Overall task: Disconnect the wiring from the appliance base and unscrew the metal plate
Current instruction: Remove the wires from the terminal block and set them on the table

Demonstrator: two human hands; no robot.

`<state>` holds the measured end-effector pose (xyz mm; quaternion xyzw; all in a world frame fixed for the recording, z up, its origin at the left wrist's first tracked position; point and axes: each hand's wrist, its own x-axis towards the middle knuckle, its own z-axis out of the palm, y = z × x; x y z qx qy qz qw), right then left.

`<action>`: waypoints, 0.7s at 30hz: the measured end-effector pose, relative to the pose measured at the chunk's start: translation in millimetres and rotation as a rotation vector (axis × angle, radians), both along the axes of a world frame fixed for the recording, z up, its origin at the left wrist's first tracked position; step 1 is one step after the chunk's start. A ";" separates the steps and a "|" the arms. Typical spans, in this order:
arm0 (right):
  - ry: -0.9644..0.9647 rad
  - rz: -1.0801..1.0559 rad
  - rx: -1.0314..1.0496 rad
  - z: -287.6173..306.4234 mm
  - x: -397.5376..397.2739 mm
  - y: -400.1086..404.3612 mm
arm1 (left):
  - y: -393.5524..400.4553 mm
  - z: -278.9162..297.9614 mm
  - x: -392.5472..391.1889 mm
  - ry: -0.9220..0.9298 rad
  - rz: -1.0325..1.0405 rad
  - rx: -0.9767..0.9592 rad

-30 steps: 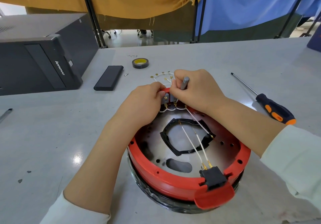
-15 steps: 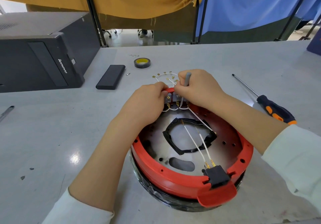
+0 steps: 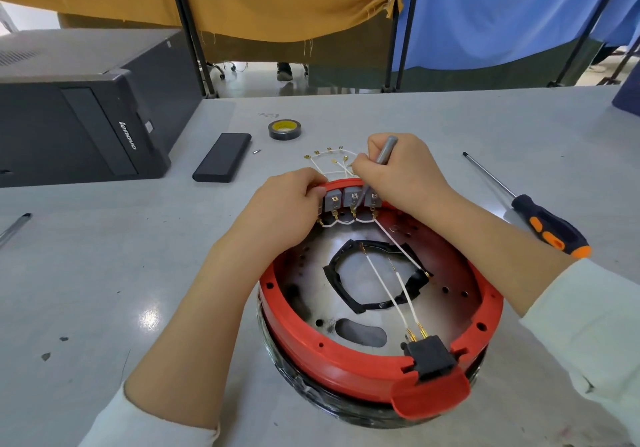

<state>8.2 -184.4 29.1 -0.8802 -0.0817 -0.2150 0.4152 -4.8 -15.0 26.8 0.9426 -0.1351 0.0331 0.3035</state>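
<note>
Appliance base (image 3: 346,360): a round red-rimmed base sat at lower centre of the frame on the grey table (image 3: 104,273), over a dark glossy lower body.
Metal plate (image 3: 311,290): a shiny plate lay inside the red rim, with a black-edged opening at its middle and a smaller oval hole nearer the viewer.
Switch blocks (image 3: 351,198): 3 grey blocks with brass terminals stood side by side at the far rim, linked below by short white loops.
Wiring (image 3: 391,294): white wires ran from the far blocks across the plate; 2 ended in brass pins at a black connector (image 3: 431,356) on the near rim.
Loose wires (image 3: 329,160): a white bundle with brass terminals lay on the table just beyond the base.
Left hand (image 3: 284,211): curled, its fingertips pinched the leftmost block at the rim.
Right hand (image 3: 398,176): gripped a thin grey tool (image 3: 384,155), its tip down between the middle and right blocks.
Screwdriver (image 3: 540,221): orange-and-black handle, lying at right of frame, untouched.
Upper left: a black Lenovo computer case (image 3: 79,117), a flat black slab (image 3: 223,157) and a roll of black tape (image 3: 284,129).
</note>
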 end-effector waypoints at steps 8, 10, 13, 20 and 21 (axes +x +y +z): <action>0.195 0.135 0.058 11.5 -7.6 -1.2 | -3.1 -1.2 1.0 0.020 -0.038 -0.029; 0.257 0.157 -0.012 14.4 -5.8 -0.2 | -2.8 -1.4 1.1 0.026 -0.047 -0.040; 0.250 0.182 -0.048 18.4 -4.8 0.2 | -1.5 -1.3 2.5 0.041 -0.060 -0.065; 0.053 0.120 -0.012 -1.7 -9.2 -0.6 | 1.9 -1.4 7.0 0.069 -0.104 -0.083; 0.045 0.127 -0.007 -2.9 -9.2 -1.5 | 2.0 -2.1 7.1 0.065 -0.105 -0.084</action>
